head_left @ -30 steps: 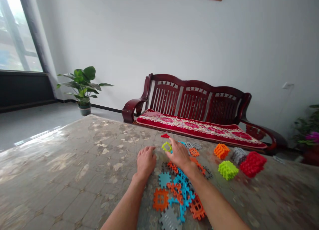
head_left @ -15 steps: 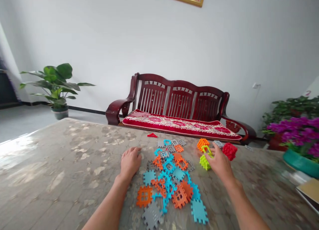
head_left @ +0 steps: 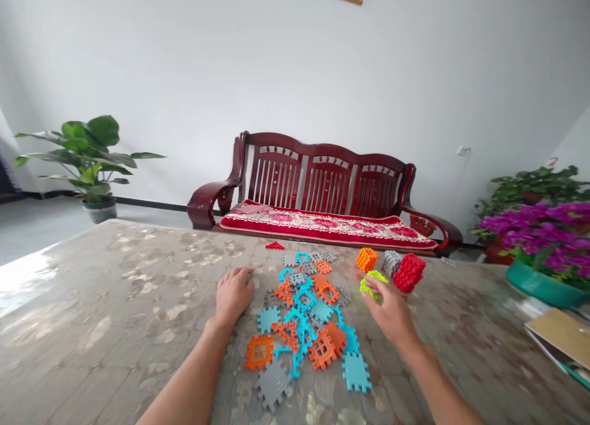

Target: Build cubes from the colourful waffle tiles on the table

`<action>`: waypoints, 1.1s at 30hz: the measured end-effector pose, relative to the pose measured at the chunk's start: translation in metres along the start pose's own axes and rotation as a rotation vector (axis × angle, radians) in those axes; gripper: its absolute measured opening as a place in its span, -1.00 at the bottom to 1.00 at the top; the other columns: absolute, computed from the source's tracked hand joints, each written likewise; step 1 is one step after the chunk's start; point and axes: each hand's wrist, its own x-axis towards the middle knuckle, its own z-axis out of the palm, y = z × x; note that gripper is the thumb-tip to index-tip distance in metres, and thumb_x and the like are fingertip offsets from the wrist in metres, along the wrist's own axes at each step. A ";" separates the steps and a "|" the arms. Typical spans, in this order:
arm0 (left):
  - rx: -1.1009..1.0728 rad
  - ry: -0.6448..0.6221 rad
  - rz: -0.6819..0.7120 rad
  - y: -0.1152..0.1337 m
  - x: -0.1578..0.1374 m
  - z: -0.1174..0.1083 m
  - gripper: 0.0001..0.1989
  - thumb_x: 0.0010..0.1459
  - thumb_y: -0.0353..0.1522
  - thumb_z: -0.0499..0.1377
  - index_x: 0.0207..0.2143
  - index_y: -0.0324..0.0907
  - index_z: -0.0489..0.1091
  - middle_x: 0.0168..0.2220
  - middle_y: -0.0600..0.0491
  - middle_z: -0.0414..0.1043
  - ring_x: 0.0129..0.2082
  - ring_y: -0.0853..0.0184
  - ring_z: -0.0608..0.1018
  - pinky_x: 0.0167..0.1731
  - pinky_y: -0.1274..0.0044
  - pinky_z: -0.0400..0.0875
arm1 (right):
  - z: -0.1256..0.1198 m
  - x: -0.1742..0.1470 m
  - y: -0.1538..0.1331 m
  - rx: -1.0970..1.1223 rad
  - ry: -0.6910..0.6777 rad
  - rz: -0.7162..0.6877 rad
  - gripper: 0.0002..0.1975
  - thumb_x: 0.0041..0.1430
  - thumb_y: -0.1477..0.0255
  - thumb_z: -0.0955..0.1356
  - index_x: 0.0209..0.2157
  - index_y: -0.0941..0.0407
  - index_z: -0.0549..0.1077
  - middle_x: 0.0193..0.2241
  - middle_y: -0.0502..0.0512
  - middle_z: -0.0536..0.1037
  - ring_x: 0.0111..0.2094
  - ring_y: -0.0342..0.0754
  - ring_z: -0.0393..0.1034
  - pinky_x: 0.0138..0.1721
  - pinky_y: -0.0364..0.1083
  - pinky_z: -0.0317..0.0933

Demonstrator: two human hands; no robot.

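My left hand [head_left: 234, 295] lies palm down on the table, fingers stretched out, holding nothing. My right hand [head_left: 391, 308] has its thumb and fingers on a small stack of yellow-green interlocking plastic pieces [head_left: 370, 282], partly covering it. Close by stand an orange stack [head_left: 367, 260], a grey stack [head_left: 391, 262] and a red stack [head_left: 409, 272]. Between my hands spreads a loose heap of blue, orange and grey pieces, among them an orange window piece [head_left: 259, 352], a grey square piece [head_left: 273, 384] and a light-blue square piece [head_left: 356, 371].
A few red pieces [head_left: 275, 245] lie near the far edge of the patterned table [head_left: 152, 327]. At the right are a teal flower pot [head_left: 544, 285] and a cardboard-coloured book or box [head_left: 560, 333]. Behind the table stands a wooden bench [head_left: 322, 173]; a potted plant [head_left: 99, 161] is at left.
My right hand has lowered the yellow-green piece it held onto the yellow-green stack. My left hand stays resting on the table. The view has shifted slightly to the right.
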 end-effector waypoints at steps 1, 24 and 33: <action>-0.015 0.000 -0.007 -0.001 0.001 0.000 -0.57 0.12 -0.39 -0.01 0.01 -0.13 0.47 0.09 -0.05 0.47 0.07 0.14 0.48 0.12 0.32 0.29 | 0.006 -0.010 -0.005 0.045 -0.058 -0.015 -0.50 0.19 0.21 0.27 0.13 0.09 0.38 0.04 0.22 0.51 0.05 0.11 0.40 0.11 0.11 0.24; 0.036 -0.490 0.307 0.036 -0.135 -0.036 0.04 -0.22 0.01 0.33 0.34 0.10 0.07 0.43 -0.09 -0.14 0.40 -0.14 -0.15 0.30 -0.01 -0.22 | 0.063 -0.072 -0.059 0.014 -0.239 -0.209 -0.54 0.14 0.43 0.34 0.10 0.08 0.42 0.11 0.19 0.43 0.15 0.11 0.26 0.20 0.10 0.13; 0.141 -0.320 0.266 0.018 -0.114 -0.033 -0.32 0.10 -0.11 0.16 0.29 0.11 0.18 0.40 -0.04 0.00 0.39 -0.05 0.00 0.30 0.07 -0.06 | 0.082 -0.039 -0.093 0.076 -0.392 -0.420 -0.55 0.16 0.40 0.35 0.10 0.06 0.43 0.10 0.14 0.46 0.16 0.06 0.26 0.23 0.03 0.08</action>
